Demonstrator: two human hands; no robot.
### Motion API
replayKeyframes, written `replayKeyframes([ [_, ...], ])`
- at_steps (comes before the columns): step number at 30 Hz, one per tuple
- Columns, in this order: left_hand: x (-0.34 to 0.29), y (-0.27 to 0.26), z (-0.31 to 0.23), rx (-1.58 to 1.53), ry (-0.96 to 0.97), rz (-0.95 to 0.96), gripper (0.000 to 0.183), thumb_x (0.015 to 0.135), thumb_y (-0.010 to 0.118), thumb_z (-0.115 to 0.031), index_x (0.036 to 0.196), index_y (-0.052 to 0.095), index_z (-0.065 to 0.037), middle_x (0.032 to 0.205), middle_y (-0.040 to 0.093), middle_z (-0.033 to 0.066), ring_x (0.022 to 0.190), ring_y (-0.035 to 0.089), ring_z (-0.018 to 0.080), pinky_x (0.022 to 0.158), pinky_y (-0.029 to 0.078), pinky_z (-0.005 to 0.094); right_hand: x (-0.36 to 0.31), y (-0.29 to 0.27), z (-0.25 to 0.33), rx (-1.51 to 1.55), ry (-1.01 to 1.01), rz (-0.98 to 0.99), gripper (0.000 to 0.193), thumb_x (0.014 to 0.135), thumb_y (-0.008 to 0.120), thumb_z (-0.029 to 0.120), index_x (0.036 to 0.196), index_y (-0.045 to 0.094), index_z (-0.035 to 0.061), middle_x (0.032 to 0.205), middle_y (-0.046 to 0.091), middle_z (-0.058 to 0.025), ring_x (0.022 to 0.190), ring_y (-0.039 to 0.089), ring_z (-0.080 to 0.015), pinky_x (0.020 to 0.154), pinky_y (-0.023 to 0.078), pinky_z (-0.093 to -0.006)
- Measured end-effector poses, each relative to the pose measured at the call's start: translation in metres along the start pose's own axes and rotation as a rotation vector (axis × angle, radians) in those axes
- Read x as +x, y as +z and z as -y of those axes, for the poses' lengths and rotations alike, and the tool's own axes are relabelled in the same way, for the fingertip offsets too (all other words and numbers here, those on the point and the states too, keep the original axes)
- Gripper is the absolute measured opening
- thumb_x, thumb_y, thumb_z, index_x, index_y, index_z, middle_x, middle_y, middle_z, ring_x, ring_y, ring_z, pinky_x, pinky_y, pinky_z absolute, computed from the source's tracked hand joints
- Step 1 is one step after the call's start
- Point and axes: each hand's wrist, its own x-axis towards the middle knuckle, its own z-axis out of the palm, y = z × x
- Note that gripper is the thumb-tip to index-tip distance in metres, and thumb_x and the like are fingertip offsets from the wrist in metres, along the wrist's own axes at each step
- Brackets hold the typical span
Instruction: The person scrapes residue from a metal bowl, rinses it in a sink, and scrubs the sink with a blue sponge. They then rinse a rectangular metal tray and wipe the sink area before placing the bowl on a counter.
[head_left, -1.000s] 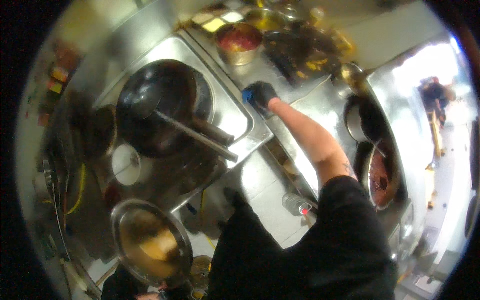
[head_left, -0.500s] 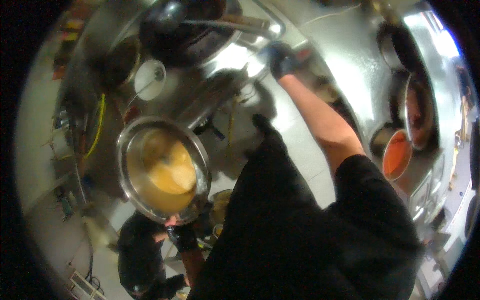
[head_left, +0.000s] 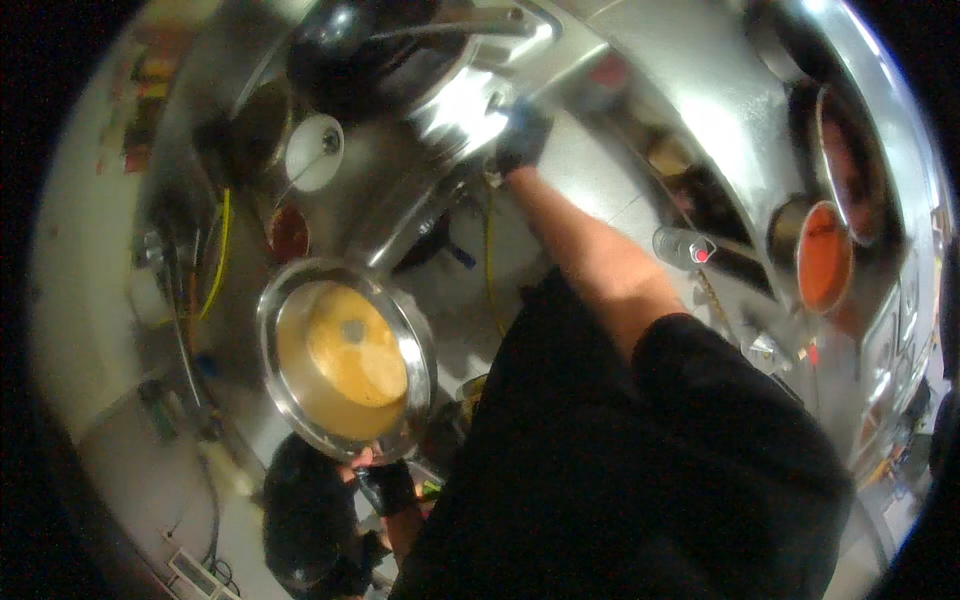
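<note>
A wide metal bowl (head_left: 284, 405) holds yellow liquid with a paler patch. My left hand (head_left: 385, 487), in a dark glove, grips the bowl at its near rim. Bare fingertips (head_left: 362, 457) show at that same rim; whose they are I cannot tell. My right hand (head_left: 525, 137), also dark-gloved, is stretched far forward to the bright metal front edge of the cooking range, near a small knob or handle (head_left: 495, 102). Its fingers are blurred, and what they touch cannot be made out.
A dark wok (head_left: 375, 60) with a long handle sits on the range, with a white ladle bowl (head_left: 314, 152) nearby. Pots, one with orange contents (head_left: 825, 257), stand at right. A clear bottle with a red cap (head_left: 682, 247) is below them. A person in black (head_left: 308, 515) is at lower left.
My right hand has moved left along the range edge, and the forearm has swung with it. The view has shifted, and the bottle at right has come into sight. My left hand stays at the bowl.
</note>
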Motion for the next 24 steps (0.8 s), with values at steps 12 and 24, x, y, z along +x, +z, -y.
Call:
replayKeyframes([
  [12,-0.007,0.065,-0.008,0.225,-0.264,-0.038,0.018,0.1,0.054,-0.027,0.095,0.053,-0.01,0.103,0.056,0.0073,0.105,0.054,0.0225,0.097,0.043,0.039,-0.154,0.13,0.031,-0.611,-0.261,0.899,0.033,0.083,0.069,0.035,0.111,0.073,0.0172,0.121,0.069,-0.012,0.116,0.063,-0.0308,0.101,0.046,-0.0445],
  [24,-0.005,0.118,0.038,0.503,0.115,-0.41,0.019,0.1,0.055,-0.025,0.097,0.054,-0.006,0.101,0.058,0.0072,0.103,0.054,0.0209,0.095,0.043,0.0369,0.052,-0.036,-0.05,-1.015,-0.255,0.458,0.025,0.082,0.065,0.033,0.099,0.077,0.0175,0.108,0.073,-0.0098,0.105,0.067,-0.0262,0.087,0.053,-0.0408],
])
